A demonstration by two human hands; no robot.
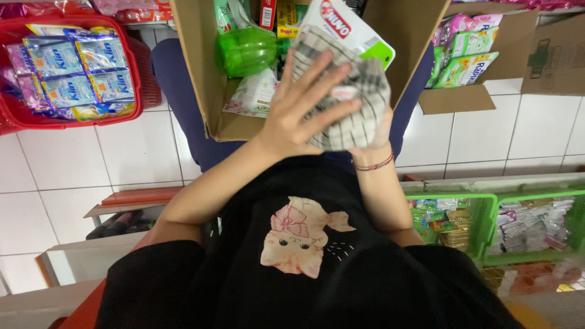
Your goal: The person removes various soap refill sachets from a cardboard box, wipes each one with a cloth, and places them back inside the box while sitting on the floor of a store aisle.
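Note:
My left hand (pixel 308 103) lies flat, fingers spread, on a grey checked cloth (pixel 359 116) that covers a white pouch with a green corner (pixel 359 36). My right hand (pixel 382 137) is mostly hidden beneath the cloth, holding it and the pouch from underneath; a thin red bracelet sits on that wrist. Both hands are over an open cardboard box (pixel 204 67) resting on my lap, which holds a green plastic bottle (pixel 247 52) and several packets.
A red basket (pixel 131 91) of blue sachets stands on the white tiled floor at upper left. A second cardboard box (pixel 463 97) of pink and green packets is at upper right. Green baskets (pixel 487 225) with sachets sit at right.

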